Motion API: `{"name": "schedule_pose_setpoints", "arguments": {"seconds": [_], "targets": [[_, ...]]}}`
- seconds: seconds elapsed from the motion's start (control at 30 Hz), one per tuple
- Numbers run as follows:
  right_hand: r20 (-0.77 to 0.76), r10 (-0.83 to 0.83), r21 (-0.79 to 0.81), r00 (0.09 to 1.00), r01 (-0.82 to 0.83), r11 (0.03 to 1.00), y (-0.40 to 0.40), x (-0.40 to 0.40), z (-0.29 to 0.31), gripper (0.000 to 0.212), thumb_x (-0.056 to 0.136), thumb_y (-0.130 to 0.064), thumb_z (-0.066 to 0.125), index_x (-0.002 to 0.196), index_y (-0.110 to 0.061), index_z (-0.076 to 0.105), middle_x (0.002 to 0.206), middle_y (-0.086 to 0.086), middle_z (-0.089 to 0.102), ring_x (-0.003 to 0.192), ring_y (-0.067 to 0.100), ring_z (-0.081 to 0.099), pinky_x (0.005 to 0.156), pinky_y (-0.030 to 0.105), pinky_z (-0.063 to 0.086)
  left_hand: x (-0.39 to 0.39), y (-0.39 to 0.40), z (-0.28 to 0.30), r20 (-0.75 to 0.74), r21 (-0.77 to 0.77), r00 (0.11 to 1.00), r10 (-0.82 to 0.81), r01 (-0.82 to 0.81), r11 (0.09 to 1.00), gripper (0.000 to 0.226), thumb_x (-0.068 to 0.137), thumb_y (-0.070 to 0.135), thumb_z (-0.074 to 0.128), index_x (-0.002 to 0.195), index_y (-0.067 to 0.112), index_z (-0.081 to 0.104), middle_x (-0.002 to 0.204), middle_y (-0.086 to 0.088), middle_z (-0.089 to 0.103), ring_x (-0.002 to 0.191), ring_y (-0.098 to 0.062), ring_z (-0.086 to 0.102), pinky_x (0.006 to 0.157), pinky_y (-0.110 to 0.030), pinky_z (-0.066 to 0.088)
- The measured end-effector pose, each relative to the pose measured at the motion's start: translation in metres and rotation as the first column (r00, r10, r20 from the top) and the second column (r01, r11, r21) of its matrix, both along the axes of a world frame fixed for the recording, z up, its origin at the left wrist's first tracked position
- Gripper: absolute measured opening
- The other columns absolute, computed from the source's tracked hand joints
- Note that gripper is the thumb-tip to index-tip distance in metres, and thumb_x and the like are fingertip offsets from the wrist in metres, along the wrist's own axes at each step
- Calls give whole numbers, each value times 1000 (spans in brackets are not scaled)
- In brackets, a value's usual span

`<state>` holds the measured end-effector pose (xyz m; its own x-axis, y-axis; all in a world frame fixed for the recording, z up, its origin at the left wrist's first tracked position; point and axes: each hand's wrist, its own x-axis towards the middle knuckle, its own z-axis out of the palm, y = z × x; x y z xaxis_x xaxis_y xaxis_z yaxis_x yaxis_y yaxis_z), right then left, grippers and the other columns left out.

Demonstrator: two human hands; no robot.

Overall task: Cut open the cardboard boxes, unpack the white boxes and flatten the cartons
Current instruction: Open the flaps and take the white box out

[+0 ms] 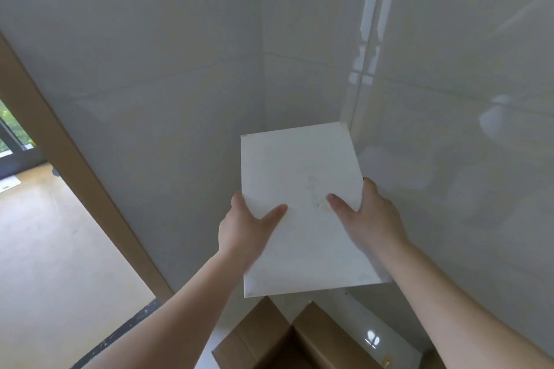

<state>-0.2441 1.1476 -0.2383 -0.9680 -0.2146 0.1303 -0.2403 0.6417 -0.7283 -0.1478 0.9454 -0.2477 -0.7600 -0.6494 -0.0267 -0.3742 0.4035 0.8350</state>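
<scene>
Head view: left hand point(239, 228) and right hand point(371, 213) gripping white box point(302, 189).

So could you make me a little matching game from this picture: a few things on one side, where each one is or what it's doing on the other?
Things:
1. white box
2. left hand
3. cardboard carton
4. tiled wall

Places or states:
A. open, flaps up, at the bottom edge of the view
B. held up in both hands
C. behind everything, glossy and pale
D. grips the box's left edge, thumb on top

Pairs: 1-B, 2-D, 3-A, 4-C
</scene>
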Motion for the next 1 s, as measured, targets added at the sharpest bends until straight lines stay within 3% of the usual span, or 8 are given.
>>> {"name": "schedule_pose_setpoints", "arguments": {"seconds": [0.2, 0.3, 0.4, 0.47, 0.57, 0.73, 0.9, 1.0], "targets": [[-32, -83, 47, 996, 84, 995, -62, -45, -29, 67, 74, -74, 49, 120, -26, 42, 104, -7, 67, 96, 22, 64, 69, 27, 44, -58, -69, -29, 8, -52, 997, -82, 82, 995, 67, 60, 76, 63, 107, 36, 37, 91, 20, 55, 83, -14, 56, 63, -27, 43], [-14, -169, 67, 986, 169, 983, -105, -68, -65, 60, 74, -73, 49, 114, -28, 41, 97, -8, 66, 83, 19, 63, 60, 25, 41, -100, -120, -65, 50, -50, 987, -151, 154, 987, 74, 60, 74, 66, 115, 32, 39, 95, 15, 57, 81, -14, 56, 59, -23, 39], [12, -259, 110, 966, 256, 960, -156, -94, -109, 57, 75, -71, 50, 111, -27, 40, 88, -11, 61, 70, 13, 51, 50, 16, 32, -144, -174, -111, 111, -57, 973, -202, 209, 976, 83, 61, 71, 67, 123, 23, 42, 106, 5, 62, 97, -23, 62, 69, -25, 38], [45, -301, 147, 953, 292, 945, -188, -109, -142, 58, 75, -71, 49, 112, -26, 40, 85, -10, 58, 71, 16, 54, 50, 20, 34, -166, -206, -145, 143, -64, 962, -232, 243, 968, 82, 62, 70, 67, 123, 21, 42, 110, 2, 63, 102, -26, 61, 72, -26, 37], [130, -346, 149, 929, 327, 933, -230, -125, -203, 58, 74, -71, 51, 110, -27, 39, 87, -7, 61, 73, 18, 58, 56, 26, 42, -191, -249, -198, 195, -68, 942, -272, 289, 955, 83, 63, 71, 67, 124, 21, 41, 111, 2, 64, 102, -25, 62, 74, -26, 39], [233, -364, 124, 902, 344, 931, -278, -138, -319, 57, 75, -72, 53, 109, -29, 37, 76, -23, 48, 63, -1, 47, 49, 15, 34, -214, -298, -303, 291, -51, 905, -311, 339, 939, 89, 63, 71, 66, 132, 24, 36, 115, 3, 63, 105, -25, 60, 78, -27, 41], [353, -385, 93, 853, 377, 921, -310, -140, -453, 54, 72, -72, 56, 105, -32, 40, 78, -25, 51, 76, 10, 55, 66, 27, 47, -227, -330, -428, 391, -79, 868, -305, 362, 929, 93, 61, 75, 63, 134, 26, 32, 116, 0, 62, 108, -28, 58, 77, -29, 37], [394, -407, 84, 824, 409, 909, -322, -131, -536, 63, 69, -76, 55, 107, -26, 47, 84, -18, 60, 80, 13, 60, 70, 31, 50, -231, -342, -502, 450, -75, 831, -328, 401, 913, 93, 61, 74, 64, 134, 27, 32, 114, 0, 63, 106, -29, 59, 75, -27, 36]]}}
